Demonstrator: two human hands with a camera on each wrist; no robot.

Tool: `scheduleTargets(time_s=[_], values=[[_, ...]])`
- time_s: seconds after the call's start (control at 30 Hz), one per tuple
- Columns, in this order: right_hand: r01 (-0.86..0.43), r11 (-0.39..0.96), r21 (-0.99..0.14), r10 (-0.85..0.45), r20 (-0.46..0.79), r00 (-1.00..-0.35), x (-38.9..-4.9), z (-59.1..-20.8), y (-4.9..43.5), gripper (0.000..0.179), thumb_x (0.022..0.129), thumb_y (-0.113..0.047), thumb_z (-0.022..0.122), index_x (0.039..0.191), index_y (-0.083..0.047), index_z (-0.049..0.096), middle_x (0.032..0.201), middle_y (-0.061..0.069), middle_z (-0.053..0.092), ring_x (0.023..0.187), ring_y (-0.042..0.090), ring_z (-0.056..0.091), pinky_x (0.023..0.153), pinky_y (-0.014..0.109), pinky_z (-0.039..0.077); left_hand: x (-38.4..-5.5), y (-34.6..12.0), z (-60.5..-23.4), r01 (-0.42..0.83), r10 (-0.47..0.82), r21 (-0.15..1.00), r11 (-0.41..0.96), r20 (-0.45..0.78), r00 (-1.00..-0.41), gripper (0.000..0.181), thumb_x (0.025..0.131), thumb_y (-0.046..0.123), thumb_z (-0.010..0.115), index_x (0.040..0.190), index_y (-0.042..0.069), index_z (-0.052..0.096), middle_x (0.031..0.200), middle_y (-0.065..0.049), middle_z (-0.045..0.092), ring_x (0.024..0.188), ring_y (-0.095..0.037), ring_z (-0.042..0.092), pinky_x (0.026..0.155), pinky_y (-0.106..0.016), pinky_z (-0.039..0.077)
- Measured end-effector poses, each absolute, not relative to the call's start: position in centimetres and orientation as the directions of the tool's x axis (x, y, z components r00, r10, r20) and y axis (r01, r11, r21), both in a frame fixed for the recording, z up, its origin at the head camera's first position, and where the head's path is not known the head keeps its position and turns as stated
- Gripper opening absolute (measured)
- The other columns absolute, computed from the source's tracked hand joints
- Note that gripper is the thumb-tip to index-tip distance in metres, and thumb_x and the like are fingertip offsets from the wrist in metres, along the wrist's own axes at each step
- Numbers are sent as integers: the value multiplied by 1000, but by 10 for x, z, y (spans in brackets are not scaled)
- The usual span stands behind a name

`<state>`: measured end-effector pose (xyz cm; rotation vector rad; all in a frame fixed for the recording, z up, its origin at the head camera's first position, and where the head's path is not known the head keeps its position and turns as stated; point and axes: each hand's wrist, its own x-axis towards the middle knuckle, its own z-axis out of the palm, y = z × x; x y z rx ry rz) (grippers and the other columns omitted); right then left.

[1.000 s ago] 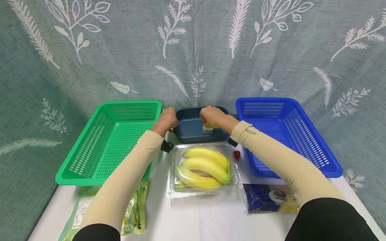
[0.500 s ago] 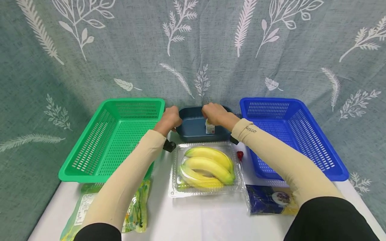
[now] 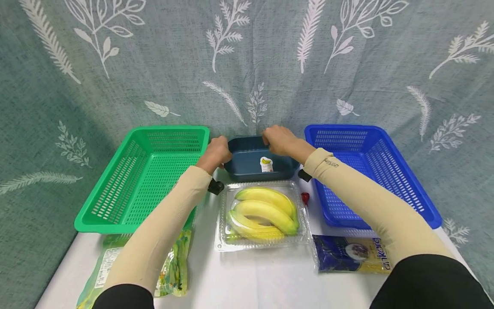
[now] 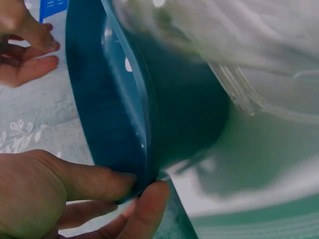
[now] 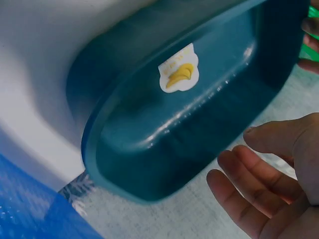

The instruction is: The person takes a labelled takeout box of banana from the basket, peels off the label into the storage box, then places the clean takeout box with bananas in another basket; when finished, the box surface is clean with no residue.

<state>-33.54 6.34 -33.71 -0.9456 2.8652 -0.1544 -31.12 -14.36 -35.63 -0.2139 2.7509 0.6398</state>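
A dark blue oval tub [image 3: 245, 165] stands at the back between the two baskets. Thumb and fingers of my left hand [image 4: 75, 194] pinch its left end at the rim. Inside the tub lies a small white label with a banana picture [image 5: 179, 69], toward the front wall. My right hand [image 5: 279, 174] hovers just beyond the tub's back rim, its fingers apart and holding nothing. In the head view the right hand [image 3: 281, 139] covers part of that rim. A clear plastic box of bananas [image 3: 262, 214] sits right in front of the tub.
A green basket [image 3: 143, 228] stands left, a blue basket [image 3: 418, 221] right. In front lie a green packet [image 3: 173, 266] and a blue-and-yellow packet [image 3: 339, 253]. A small red object [image 3: 305, 197] is beside the banana box. A patterned curtain [image 3: 173, 64] hangs behind.
My right hand has let go of the banana label, which now lies in the tub, and has moved back and slightly right. My left hand keeps its grip on the rim.
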Motion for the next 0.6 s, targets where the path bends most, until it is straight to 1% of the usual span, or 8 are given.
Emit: scheduleTargets(time_s=[0.1,0.17,0.23,0.33,0.37,0.43,0.53,0.6], values=[[-575,805,-149,-588,-63,-807,-331,-332,70,24,89,3,61,110,-1,70,110,15,68,97,32,65,84,44,54,-307,-146,-353,-197,-60,415,888,-321,-945,49,96,7,60,141,-5,45,140,-25,49,69,-27,71,66,-37,60],[-567,806,-167,-582,-51,-812,-327,-330,75,23,91,0,61,112,-1,70,111,16,68,97,32,65,85,45,54,-304,-149,-351,-188,-50,433,881,-311,-949,39,96,8,60,132,-6,52,132,-25,53,71,-28,71,68,-38,61],[-559,807,-190,-575,-39,-817,-323,-329,79,22,94,-5,62,114,0,69,111,17,68,95,32,65,85,45,54,-300,-152,-347,-169,-34,445,879,-296,-955,27,96,10,59,119,-6,58,118,-23,58,74,-30,72,68,-38,60],[-543,811,-217,-559,-18,-829,-316,-327,86,25,97,-13,64,117,1,68,111,16,68,95,31,65,84,45,54,-295,-153,-342,-127,6,460,879,-277,-961,19,97,15,59,104,-3,61,102,-21,61,80,-32,70,69,-39,57],[-534,813,-231,-552,-14,-834,-313,-326,88,28,98,-16,64,119,1,67,112,17,68,97,31,65,85,45,53,-293,-154,-340,-106,22,460,882,-265,-964,23,98,17,58,108,-4,61,104,-21,61,85,-32,68,70,-39,56],[-521,810,-269,-542,-3,-841,-308,-323,93,33,99,-21,62,124,1,64,116,18,66,101,32,64,85,47,53,-289,-155,-337,-73,49,461,885,-246,-968,37,99,22,58,124,-6,57,118,-24,60,100,-36,64,77,-42,54],[-491,801,-344,-521,4,-853,-300,-319,100,42,101,-26,59,134,1,58,128,20,62,113,35,60,89,50,51,-283,-156,-330,-47,76,486,873,-232,-970,61,102,29,56,147,-6,37,143,-26,45,122,-40,52,91,-48,50],[-468,789,-397,-507,8,-862,-294,-317,105,49,102,-29,57,141,0,52,137,21,56,122,36,55,93,52,49,-277,-156,-325,-48,85,519,853,-230,-970,71,102,32,55,154,-4,24,149,-27,40,128,-41,48,96,-51,48]])
